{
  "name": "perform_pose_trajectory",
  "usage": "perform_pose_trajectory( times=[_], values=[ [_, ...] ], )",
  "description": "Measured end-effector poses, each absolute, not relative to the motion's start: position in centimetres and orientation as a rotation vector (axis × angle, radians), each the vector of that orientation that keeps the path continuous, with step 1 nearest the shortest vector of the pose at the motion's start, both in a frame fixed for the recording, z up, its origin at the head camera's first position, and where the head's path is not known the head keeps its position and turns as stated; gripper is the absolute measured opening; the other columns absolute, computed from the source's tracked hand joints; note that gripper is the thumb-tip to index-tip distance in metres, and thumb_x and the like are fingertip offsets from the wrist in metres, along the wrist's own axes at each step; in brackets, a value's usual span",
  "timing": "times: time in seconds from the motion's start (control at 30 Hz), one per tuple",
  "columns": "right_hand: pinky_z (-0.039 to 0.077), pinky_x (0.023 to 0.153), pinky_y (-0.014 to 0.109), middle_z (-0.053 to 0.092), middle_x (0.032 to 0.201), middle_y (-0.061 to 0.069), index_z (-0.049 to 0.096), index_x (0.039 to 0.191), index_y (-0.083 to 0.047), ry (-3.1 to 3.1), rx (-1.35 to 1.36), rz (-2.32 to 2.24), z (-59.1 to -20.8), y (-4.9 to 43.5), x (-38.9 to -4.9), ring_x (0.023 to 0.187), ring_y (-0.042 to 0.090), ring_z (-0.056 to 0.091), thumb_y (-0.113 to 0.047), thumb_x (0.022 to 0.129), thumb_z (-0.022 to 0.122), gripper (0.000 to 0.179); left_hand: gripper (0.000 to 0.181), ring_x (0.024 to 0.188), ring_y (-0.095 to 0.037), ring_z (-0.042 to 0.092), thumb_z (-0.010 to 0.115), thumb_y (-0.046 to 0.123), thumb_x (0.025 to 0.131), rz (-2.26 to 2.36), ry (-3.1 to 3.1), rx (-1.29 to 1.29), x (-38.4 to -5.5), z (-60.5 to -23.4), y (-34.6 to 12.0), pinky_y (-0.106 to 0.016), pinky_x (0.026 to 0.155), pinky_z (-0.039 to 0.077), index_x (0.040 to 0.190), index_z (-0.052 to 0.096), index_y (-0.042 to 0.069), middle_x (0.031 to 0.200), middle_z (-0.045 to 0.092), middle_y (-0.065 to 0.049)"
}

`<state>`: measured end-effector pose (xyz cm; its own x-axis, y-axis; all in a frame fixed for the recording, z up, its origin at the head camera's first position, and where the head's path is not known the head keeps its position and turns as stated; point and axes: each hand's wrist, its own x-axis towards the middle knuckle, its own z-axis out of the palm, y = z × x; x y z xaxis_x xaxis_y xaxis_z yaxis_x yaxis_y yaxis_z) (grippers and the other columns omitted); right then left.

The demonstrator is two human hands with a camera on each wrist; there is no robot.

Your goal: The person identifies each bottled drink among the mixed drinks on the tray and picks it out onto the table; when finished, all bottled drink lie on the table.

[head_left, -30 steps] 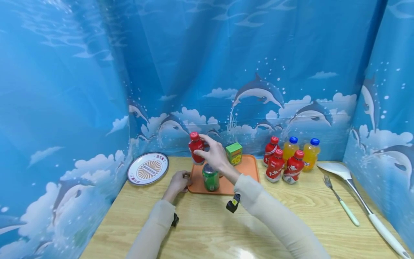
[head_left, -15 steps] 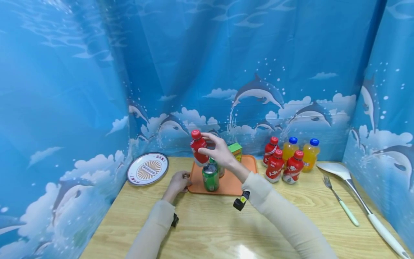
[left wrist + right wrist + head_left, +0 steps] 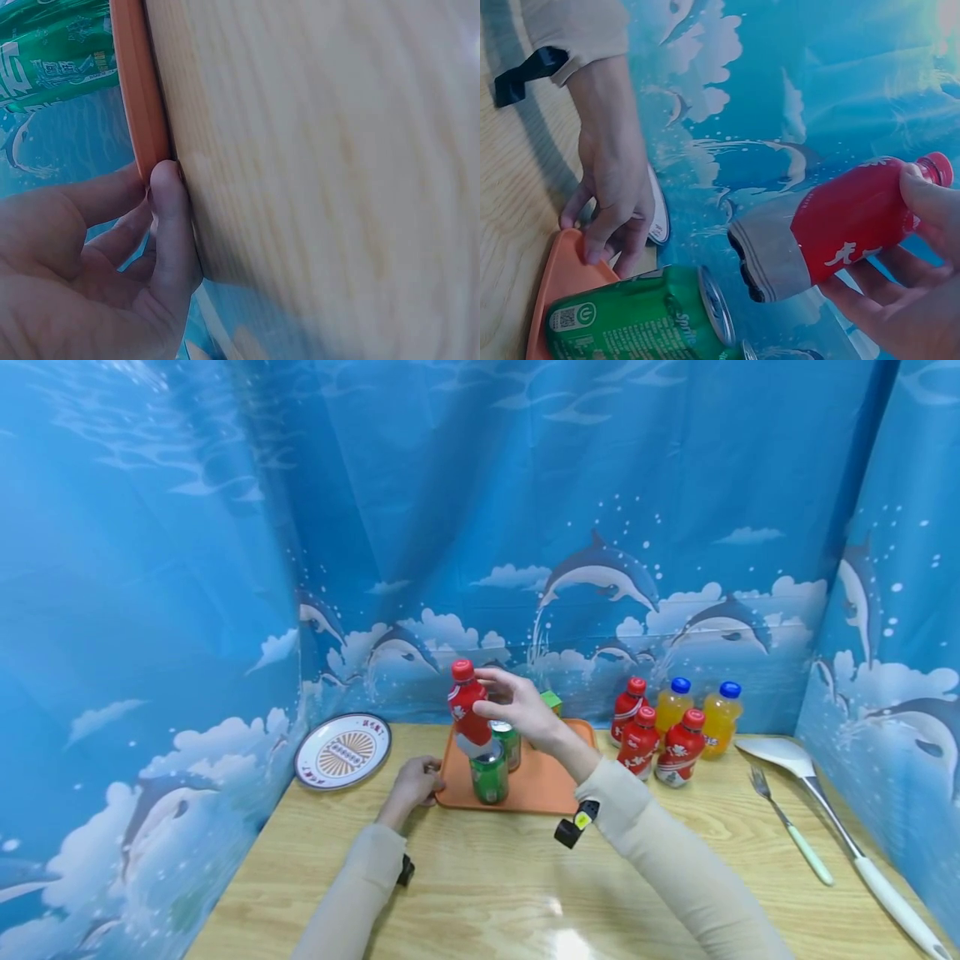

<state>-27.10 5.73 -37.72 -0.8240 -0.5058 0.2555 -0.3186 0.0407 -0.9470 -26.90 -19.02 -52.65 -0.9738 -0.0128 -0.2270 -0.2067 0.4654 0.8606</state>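
My right hand (image 3: 525,714) grips a red bottle (image 3: 469,708) with a red cap, raised over the left part of an orange tray (image 3: 555,787). In the right wrist view the bottle's white lower end points toward the top of a green soda can (image 3: 630,319). That front can (image 3: 490,781) stands on the tray, with a second green can (image 3: 513,748) just behind it. A green box (image 3: 552,702) is mostly hidden behind my right hand. My left hand (image 3: 411,783) pinches the tray's near left corner between thumb and fingers, as the left wrist view shows at the orange rim (image 3: 142,97).
A white patterned plate (image 3: 342,752) lies left of the tray. To the right stand several red bottles (image 3: 679,747) and two orange drinks (image 3: 722,718) with blue caps. A fork (image 3: 791,827) and a long white-handled spoon (image 3: 832,810) lie at the table's right side.
My right hand has carried the red bottle rightward and slightly up, from the tray's back left corner to above the front can. The left hand has stayed at the tray corner.
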Motion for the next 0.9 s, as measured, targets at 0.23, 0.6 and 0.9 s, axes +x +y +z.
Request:
perform_pose_trajectory(
  times=[0.23,0.6,0.9],
  values=[
    [0.06,0.106,0.044,0.058,0.151,0.017,0.047,0.157,-0.015,2.065,-0.81,-1.866,-37.4,7.6,-27.4,0.136,0.031,0.059,-0.015,0.105,0.065,0.055,0.048,0.07,-0.013,0.062,0.066,-0.006,0.094,1.509,2.52,-0.184,-27.0,-52.7,-19.1,-0.022,0.052,0.055,0.141,0.06,-0.003,0.101,0.072,-0.015],
    [0.058,0.109,0.044,0.05,0.159,0.02,0.039,0.161,-0.011,1.924,-0.715,-1.915,-37.4,9.5,-27.6,0.138,0.029,0.056,-0.01,0.107,0.057,0.056,0.045,0.072,-0.014,0.064,0.065,-0.005,0.096,1.501,2.528,-0.19,-27.1,-52.9,-19.1,-0.023,0.052,0.055,0.141,0.061,-0.002,0.105,0.072,-0.017],
    [0.055,0.112,0.046,0.047,0.161,0.021,0.037,0.161,-0.01,1.93,-0.686,-1.923,-37.1,10.6,-27.2,0.139,0.029,0.054,-0.009,0.108,0.055,0.056,0.046,0.077,-0.017,0.066,0.063,-0.004,0.097,1.49,2.522,-0.173,-27.0,-52.9,-19.3,-0.025,0.054,0.057,0.143,0.059,-0.002,0.106,0.071,-0.017]
  ],
)
